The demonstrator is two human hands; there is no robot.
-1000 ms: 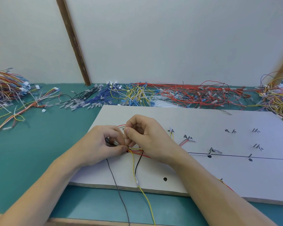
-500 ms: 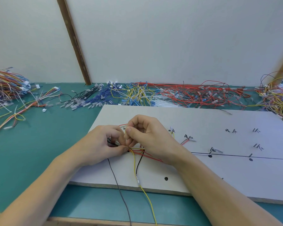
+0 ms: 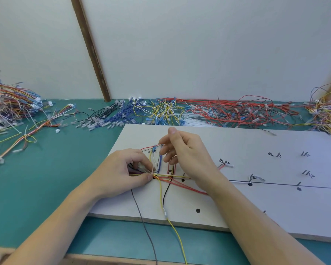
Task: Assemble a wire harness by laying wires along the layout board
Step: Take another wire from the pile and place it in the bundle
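A white layout board (image 3: 237, 146) lies on the green table, marked with a black line, dots and handwritten labels. At its left end a small bundle of wires (image 3: 161, 175) in yellow, red, blue, white and black fans out. My left hand (image 3: 122, 173) pinches this bundle against the board between thumb and fingers. My right hand (image 3: 183, 150) hovers just right of it with fingers loosely curled and holds nothing I can make out. A yellow wire (image 3: 177, 238) and a grey wire (image 3: 143, 222) trail over the board's near edge.
Heaps of loose wires line the back of the table: red wires (image 3: 231, 111), yellow and blue wires (image 3: 147, 113), a mixed pile (image 3: 11, 104) at far left and another (image 3: 327, 115) at far right. A wooden strut (image 3: 92, 52) leans on the white wall.
My right hand has let go of the bundle and lifted up and to the right, fingers opening. The left hand stays pinching the wires in place.
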